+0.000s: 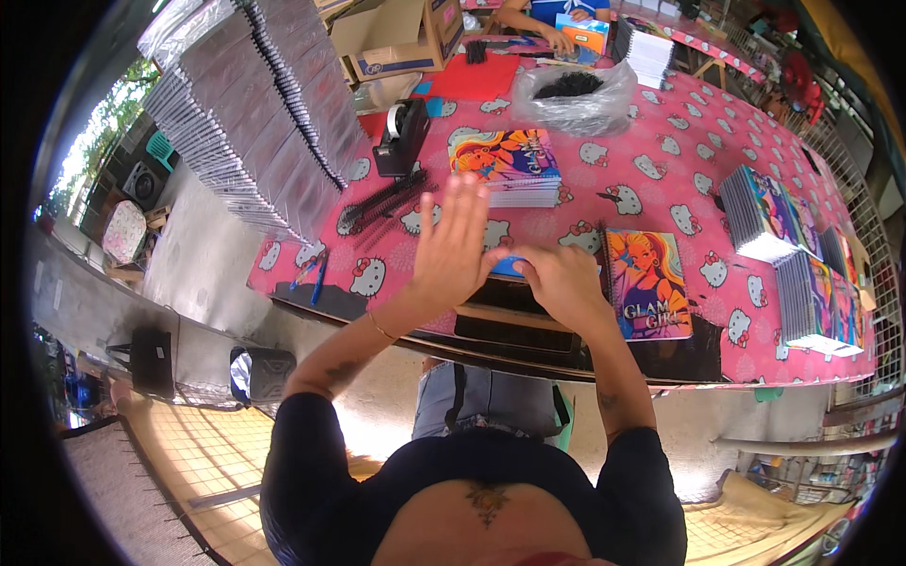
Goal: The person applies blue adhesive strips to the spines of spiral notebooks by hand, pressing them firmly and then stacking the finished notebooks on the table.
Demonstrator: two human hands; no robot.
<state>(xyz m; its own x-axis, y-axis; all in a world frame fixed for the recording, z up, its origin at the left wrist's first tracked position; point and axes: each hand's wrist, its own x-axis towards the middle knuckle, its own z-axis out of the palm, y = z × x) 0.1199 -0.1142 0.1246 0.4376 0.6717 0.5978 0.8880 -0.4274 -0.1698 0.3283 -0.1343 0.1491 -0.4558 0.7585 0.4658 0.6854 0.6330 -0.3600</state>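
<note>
My left hand (453,236) is raised over the near edge of the table with its fingers stretched out, holding nothing. Beside it my right hand (566,285) has curled fingers, its thumb touching a small blue piece (511,266) that lies mostly hidden between my hands. What the right fingers close around does not show. Just right of that hand lies a spiral-bound notebook (649,283) with a colourful cartoon figure on its cover. Beyond my hands sits a short stack of similar notebooks (510,168). Several black binding coils (385,203) lie left of the stack.
Tall stacks of coil-bound books (250,123) rise at the left, near a black tape dispenser (403,137). A plastic bag of black coils (571,87) lies farther back. More notebook stacks (816,300) stand at right. Across the table, another person's hand (557,40) touches a notebook.
</note>
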